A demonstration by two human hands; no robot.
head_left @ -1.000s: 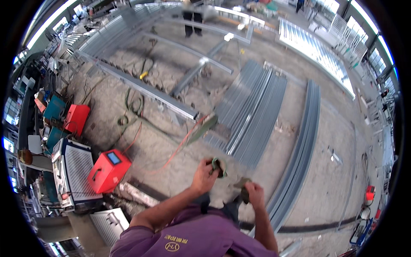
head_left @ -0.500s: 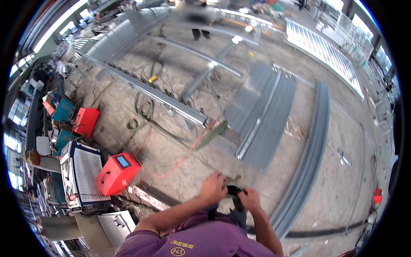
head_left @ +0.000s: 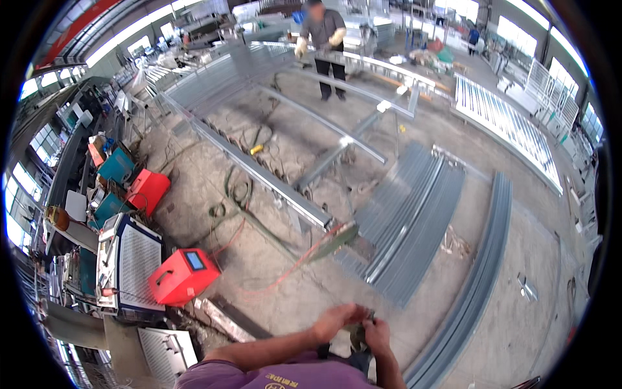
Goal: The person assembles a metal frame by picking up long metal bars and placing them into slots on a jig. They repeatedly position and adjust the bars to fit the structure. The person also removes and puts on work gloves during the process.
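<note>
Both hands are close together in front of my waist, low in the view. My left hand point(head_left: 339, 320) is closed, its fingers curled toward the right hand. My right hand point(head_left: 377, 336) pinches the edge of a small dark, olive-tinged object point(head_left: 357, 337) that sits between the two hands. Fingers cover most of that object, so its kind is unclear. On the floor ahead lie ribbed grey metal panels point(head_left: 414, 227). A long stack of grey metal profiles point(head_left: 476, 279) stretches along my right.
To the left stand a red machine with a screen point(head_left: 184, 277), a white-and-blue cabinet point(head_left: 133, 262) and another red unit point(head_left: 149, 191). A metal frame point(head_left: 259, 165) spans the middle, with hoses point(head_left: 259, 227) on the floor. Beyond it stands a gloved co-worker point(head_left: 322, 39).
The view has tilted up, bringing the co-worker's upper body into sight. My hands sit lower in the picture. The dark object, earlier showing a curved band, is now mostly covered by my fingers.
</note>
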